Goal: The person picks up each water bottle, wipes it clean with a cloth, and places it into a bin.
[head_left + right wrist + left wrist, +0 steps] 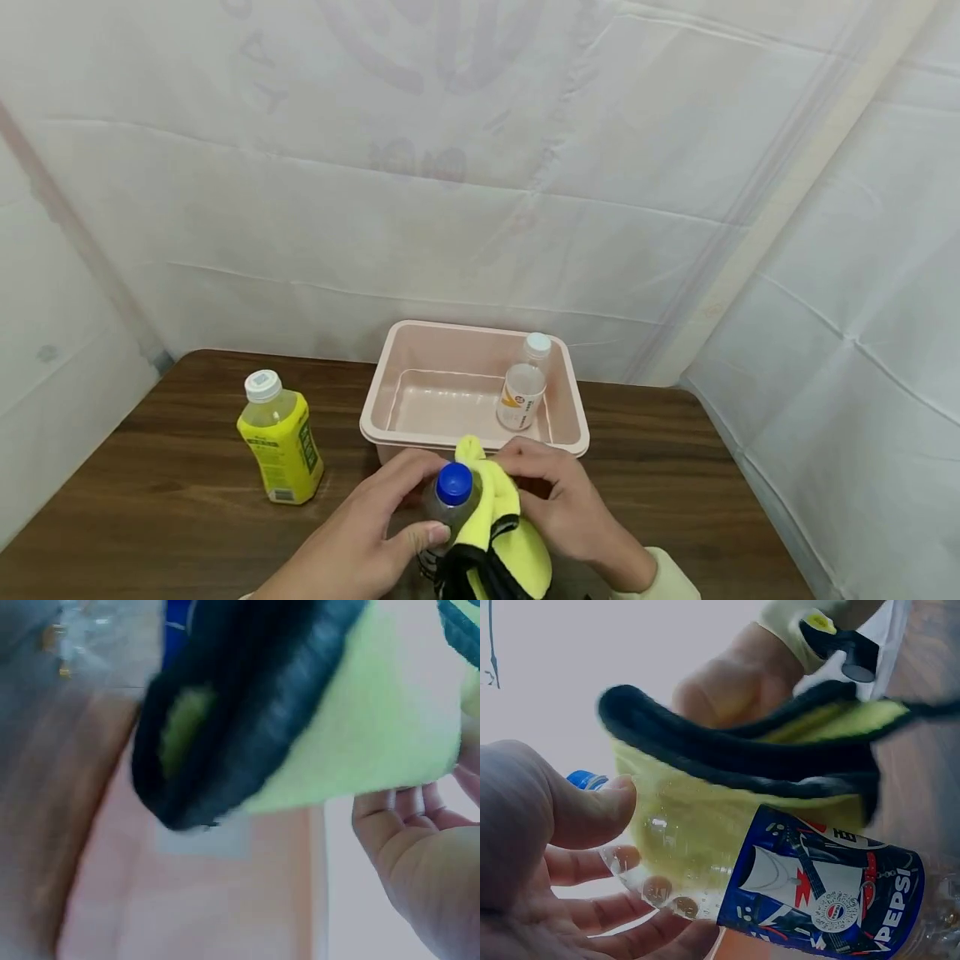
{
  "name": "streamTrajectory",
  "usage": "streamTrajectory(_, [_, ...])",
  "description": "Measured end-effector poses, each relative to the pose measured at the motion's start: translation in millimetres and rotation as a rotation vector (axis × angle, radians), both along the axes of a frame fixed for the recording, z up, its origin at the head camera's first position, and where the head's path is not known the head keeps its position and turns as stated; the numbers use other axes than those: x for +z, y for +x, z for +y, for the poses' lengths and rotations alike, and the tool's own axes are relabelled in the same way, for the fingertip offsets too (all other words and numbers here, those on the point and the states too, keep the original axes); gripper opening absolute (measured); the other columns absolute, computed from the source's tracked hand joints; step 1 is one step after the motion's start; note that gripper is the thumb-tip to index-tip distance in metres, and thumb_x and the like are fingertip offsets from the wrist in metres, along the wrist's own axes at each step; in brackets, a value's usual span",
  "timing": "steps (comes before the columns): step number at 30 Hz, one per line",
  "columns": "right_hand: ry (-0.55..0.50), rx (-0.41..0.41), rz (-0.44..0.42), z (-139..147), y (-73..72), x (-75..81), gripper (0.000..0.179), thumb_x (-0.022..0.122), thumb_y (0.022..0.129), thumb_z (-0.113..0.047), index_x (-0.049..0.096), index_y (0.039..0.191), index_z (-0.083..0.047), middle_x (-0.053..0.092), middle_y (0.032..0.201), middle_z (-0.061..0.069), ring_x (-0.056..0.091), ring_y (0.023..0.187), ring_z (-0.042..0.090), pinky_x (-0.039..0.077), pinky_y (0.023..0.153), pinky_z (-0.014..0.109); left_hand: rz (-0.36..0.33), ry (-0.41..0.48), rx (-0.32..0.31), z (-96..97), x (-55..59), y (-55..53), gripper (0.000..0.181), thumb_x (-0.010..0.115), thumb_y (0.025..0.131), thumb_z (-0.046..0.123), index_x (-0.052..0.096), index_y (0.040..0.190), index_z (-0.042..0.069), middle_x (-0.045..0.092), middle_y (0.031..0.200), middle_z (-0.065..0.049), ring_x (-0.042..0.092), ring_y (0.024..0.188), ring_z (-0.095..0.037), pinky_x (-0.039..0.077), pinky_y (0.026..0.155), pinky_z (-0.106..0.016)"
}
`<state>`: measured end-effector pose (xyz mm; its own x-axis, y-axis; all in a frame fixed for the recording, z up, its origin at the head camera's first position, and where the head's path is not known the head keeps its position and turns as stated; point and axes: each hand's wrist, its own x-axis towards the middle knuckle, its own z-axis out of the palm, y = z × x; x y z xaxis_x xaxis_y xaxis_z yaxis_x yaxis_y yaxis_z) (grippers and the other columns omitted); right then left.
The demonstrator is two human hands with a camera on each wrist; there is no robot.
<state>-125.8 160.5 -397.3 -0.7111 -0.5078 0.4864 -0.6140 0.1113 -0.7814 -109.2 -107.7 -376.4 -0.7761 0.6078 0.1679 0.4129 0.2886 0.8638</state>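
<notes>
My left hand [367, 529] grips a clear Pepsi bottle [817, 889] near its shoulder, thumb on one side and fingers round the other. The bottle stands upright with a blue cap [454, 483], and a dark blue label shows in the left wrist view. Against its right side hangs a yellow cloth [525, 554] with black edging. My right hand [558, 500] pinches the upper part of this cloth, beside the bottle. In the right wrist view the cloth's folds hide part of the right fingers.
Just beyond my hands sits a pale pink plastic tub [372, 421]. A clear bottle with a white cap [521, 396] leans inside it, at the right. On the left of the dark wooden table [150, 492] stands a yellow-labelled bottle [281, 450]. White sheeting [375, 225] surrounds the table.
</notes>
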Motion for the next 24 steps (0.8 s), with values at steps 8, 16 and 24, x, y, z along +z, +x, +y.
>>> streamTrajectory(8, [0.398,0.021,-0.061,-3,-0.5,-44.9,0.026,0.068,0.085,0.008,0.079,0.088,-0.015,0.066,0.082,-0.008,0.053,0.079,-0.009,0.051,0.071,0.014,-0.119,-0.038,-0.026,-3.7,-3.1,-1.9,0.047,0.06,0.105,0.039,0.047,0.148,0.027,0.058,0.143,0.002,0.059,0.123,-0.009,0.053,0.1,-0.023])
streamTrajectory(16, [0.633,0.014,0.08,26,0.7,-9.3,0.043,0.069,0.082,0.01,0.081,0.103,-0.025,0.056,0.08,-0.014,0.042,0.072,-0.009,0.041,0.064,0.009,-0.14,-0.047,0.011,-10.6,-6.0,-3.4,0.053,0.059,0.106,0.038,0.041,0.153,0.021,0.06,0.144,-0.003,0.062,0.127,-0.017,0.055,0.101,-0.029])
streamTrajectory(24, [0.786,0.058,0.23,16,0.8,-15.2,0.031,0.073,0.084,0.002,0.076,0.094,-0.027,0.05,0.081,-0.014,0.037,0.073,-0.007,0.033,0.063,0.004,-0.116,-0.02,0.057,-24.6,-6.0,-3.5,0.056,0.059,0.106,0.033,0.038,0.155,0.014,0.054,0.153,-0.013,0.06,0.135,-0.036,0.053,0.104,-0.055])
